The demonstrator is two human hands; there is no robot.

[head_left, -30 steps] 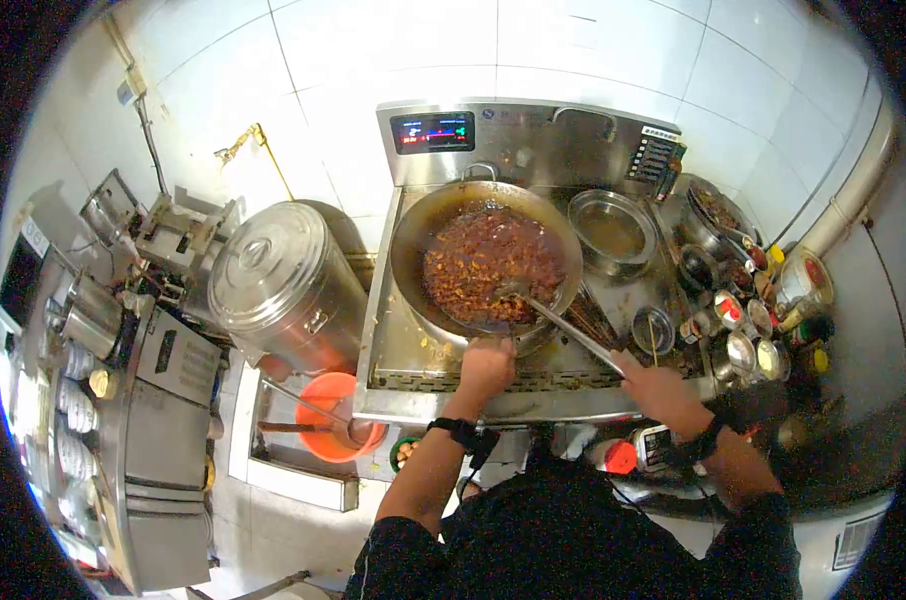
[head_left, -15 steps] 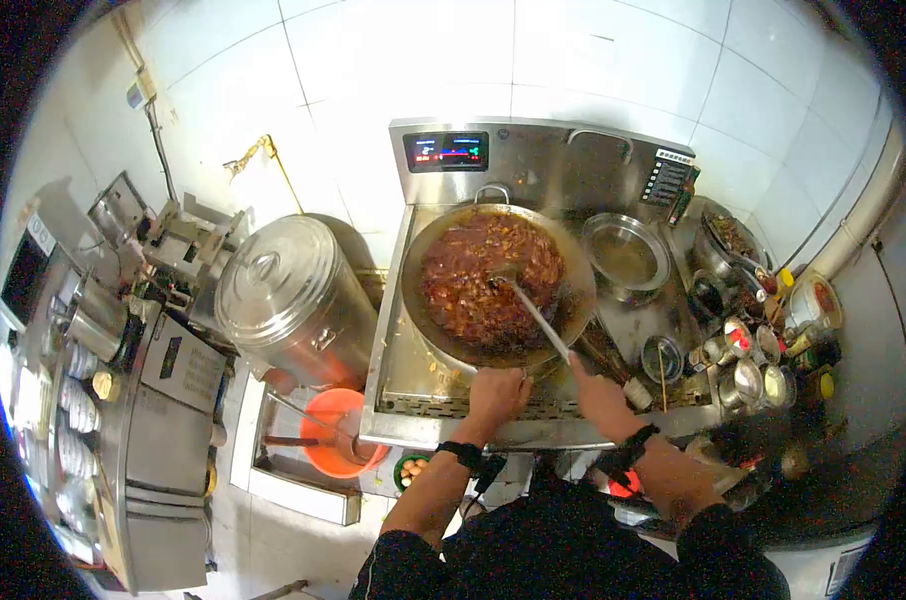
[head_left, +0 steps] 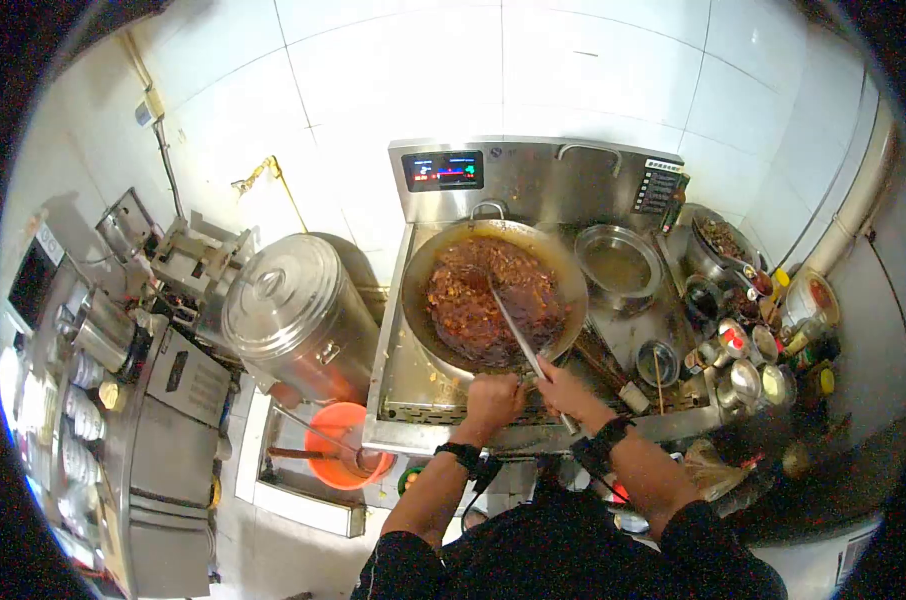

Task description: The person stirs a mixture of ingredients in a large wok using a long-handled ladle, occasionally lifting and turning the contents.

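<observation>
A large wok sits on the steel stove and holds dark reddish-brown food in glossy oil or sauce. My left hand is closed at the wok's near edge, where its handle seems to be; the fingers cover the grip. In my right hand is the long metal handle of a ladle. The handle slants up and left into the wok, and its far end is sunk in the food, out of sight. Both hands are close together at the stove's front.
Right of the wok stand a round metal pan, a bamboo brush, a small bowl and several seasoning jars. A lidded steel pot and an orange basin are on the left. A control panel backs the stove.
My right hand has moved down and toward my left hand, drawing the ladle handle nearer. The ladle's head, partly visible before, has sunk into the food. The left hand keeps its grip; the view shifted slightly.
</observation>
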